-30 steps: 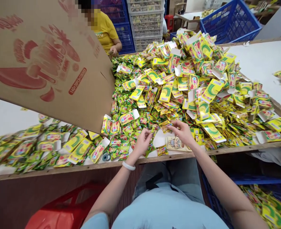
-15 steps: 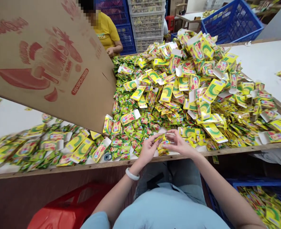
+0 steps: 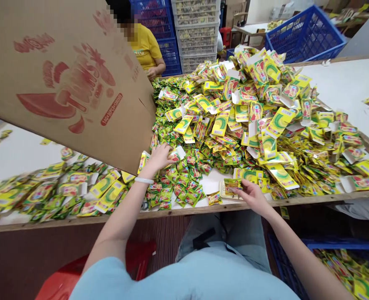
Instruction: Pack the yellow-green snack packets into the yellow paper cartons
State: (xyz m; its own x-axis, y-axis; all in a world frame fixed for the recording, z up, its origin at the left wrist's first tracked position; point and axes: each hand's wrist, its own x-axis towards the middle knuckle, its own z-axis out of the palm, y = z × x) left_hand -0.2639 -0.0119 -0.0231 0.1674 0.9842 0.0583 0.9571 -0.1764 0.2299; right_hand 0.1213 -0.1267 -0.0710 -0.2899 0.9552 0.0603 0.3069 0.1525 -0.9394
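One sachet (image 3: pixel 232 183), long axis nearly level, is pinched at its right end by the right hand (image 3: pixel 253 196), below right of frame centre. Toward upper left, one carton (image 3: pixel 179 153) is partly covered by the nearer left hand (image 3: pixel 159 158); whether it is gripped cannot be told.

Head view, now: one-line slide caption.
Right hand holds a yellow packet; left hand is at a small white-flapped box near a large printed carton.
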